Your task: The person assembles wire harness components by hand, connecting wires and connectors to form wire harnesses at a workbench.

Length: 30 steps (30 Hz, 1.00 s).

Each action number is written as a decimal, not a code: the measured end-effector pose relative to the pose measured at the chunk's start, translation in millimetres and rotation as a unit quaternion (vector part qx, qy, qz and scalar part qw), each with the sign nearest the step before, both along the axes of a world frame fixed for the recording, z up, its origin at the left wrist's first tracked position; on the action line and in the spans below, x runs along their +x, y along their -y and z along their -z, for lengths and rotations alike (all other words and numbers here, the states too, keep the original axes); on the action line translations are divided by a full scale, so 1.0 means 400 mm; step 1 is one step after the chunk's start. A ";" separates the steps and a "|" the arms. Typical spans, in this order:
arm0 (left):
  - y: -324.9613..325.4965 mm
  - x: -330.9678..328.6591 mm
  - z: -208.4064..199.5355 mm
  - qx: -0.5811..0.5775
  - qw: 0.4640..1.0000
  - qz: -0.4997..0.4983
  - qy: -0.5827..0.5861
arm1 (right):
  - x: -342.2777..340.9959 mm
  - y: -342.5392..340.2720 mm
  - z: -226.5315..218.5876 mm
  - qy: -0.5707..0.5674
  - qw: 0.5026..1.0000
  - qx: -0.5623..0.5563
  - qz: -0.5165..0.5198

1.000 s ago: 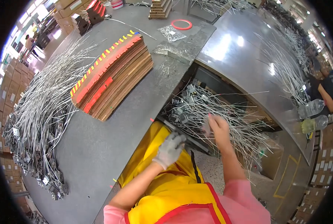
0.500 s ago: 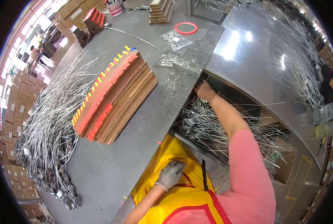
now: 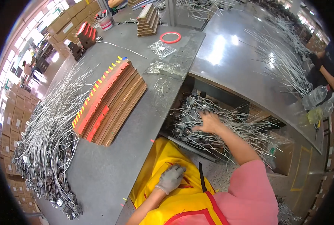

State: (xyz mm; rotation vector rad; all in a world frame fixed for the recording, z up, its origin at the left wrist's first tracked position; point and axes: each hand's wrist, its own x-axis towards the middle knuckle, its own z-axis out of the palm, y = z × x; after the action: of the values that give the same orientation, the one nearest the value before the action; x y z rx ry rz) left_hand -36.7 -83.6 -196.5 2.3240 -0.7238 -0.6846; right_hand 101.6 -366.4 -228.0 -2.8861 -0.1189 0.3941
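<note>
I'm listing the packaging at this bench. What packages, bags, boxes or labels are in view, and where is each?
Flat cardboard stack: on the grey table, brown sheets on edge, red and yellow tabs along the left side.
Clear plastic bags: far table end, beside a red ring, small metal parts inside.
Brown cartons: stacked at far left, pale labels too small to make out.
Small red boxes: far left of the table.

At centre frame the bare right hand [image 3: 208, 123] reaches into a tangle of grey wire parts [image 3: 227, 127] in a box below the counter [image 3: 110, 168]. The gloved left hand [image 3: 170, 179] rests on the yellow apron [image 3: 163, 165], lower centre. Flat cardboard sheets [image 3: 109, 103] are stacked left of centre.
</note>
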 end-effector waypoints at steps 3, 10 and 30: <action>-0.005 -0.009 0.009 -0.051 0.997 -0.010 0.061 | -0.098 0.006 0.030 0.080 0.994 -0.068 -0.042; -0.015 -0.015 -0.006 -0.022 0.997 -0.001 0.077 | -0.077 -0.040 0.025 -0.002 0.991 -0.136 0.002; -0.026 -0.028 -0.024 -0.010 0.995 0.026 0.100 | -0.096 0.078 0.129 0.121 0.992 -0.037 0.022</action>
State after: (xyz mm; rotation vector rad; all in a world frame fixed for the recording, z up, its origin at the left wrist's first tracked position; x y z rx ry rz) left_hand -48.0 -73.1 -186.7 2.3857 -0.8788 -0.4688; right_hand 63.3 -397.6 -279.6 -2.9932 -0.0833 0.0384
